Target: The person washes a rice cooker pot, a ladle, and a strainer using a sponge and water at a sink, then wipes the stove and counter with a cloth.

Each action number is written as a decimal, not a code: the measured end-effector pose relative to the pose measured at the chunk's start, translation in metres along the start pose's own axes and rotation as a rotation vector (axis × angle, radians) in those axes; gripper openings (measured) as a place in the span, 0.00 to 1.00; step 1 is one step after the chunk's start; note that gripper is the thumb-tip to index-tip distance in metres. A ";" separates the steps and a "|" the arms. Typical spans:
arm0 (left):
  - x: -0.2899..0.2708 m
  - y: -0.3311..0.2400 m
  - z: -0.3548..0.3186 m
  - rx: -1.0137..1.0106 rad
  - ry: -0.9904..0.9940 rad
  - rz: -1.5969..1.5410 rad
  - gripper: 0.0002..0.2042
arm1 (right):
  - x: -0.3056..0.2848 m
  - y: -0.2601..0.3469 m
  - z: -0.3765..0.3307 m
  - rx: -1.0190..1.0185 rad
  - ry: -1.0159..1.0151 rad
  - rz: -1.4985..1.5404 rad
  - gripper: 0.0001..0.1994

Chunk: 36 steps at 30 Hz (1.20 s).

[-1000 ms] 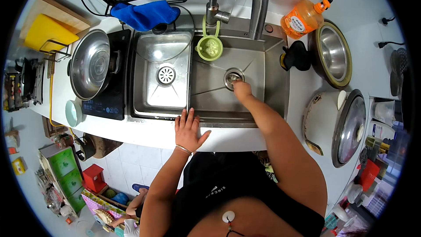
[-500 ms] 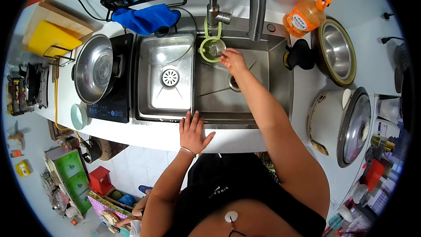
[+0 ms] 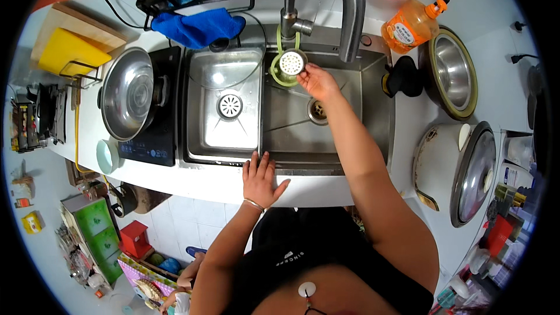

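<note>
Strainer (image 3: pixel 292 63): small and round, with a pale, shiny face dotted with little holes, some of them showing yellowish, and a darker band around the rim.
Whereabouts: held up over the back-left corner of the right basin (image 3: pixel 291 140), in front of the tap (image 3: pixel 353 17) and overlapping the green cup (image 3: pixel 283 80) from where I stand.
Right hand (image 3: pixel 318 80): its grip is clamped on the strainer's right-hand rim, thumb and fingertips pinching the edge.
Left hand (image 3: pixel 261 182): laid flat near the tabletop's (image 3: pixel 315 189) front edge, fingers a little apart and thumb stuck out to the right; fingertips reach the sink's front rim, by the divider.
Hard to see: the strainer's underside, the fingertips behind it and most of the cup's inside are covered; I can't tell whether strainer and cup touch.
Facing: the holed face is turned up toward the person's head; being round, it shows about the same width every way, so I can't pick a long axis.
Drain (image 3: pixel 318 111): uncovered, near the middle of the right basin, its brassy inside on view.
Left basin (image 3: pixel 201 134): a slotted drain cover (image 3: pixel 230 106) sits in its floor.
</note>
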State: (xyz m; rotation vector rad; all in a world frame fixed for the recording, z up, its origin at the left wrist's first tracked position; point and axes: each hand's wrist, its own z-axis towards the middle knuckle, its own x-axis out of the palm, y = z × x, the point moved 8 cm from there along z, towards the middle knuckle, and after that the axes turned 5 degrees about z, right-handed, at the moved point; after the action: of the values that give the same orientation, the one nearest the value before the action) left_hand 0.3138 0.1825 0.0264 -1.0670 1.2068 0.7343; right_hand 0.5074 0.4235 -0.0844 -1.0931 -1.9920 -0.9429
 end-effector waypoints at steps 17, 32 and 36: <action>0.004 0.001 0.008 0.006 -0.003 -0.007 0.30 | -0.152 -0.002 -0.065 -0.365 0.087 -2.352 0.19; 0.013 -0.007 0.015 0.017 0.073 0.061 0.31 | -0.090 -0.073 -0.018 -0.236 0.291 -2.263 0.21; 0.017 -0.002 0.015 -0.003 0.081 0.057 0.31 | -0.055 -0.081 0.004 -0.624 0.220 -2.186 0.28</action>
State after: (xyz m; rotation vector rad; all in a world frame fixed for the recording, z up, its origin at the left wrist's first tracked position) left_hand 0.3251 0.1943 0.0101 -1.0767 1.3102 0.7427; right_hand 0.4583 0.3734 -0.1537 1.6024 -2.0565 -2.4391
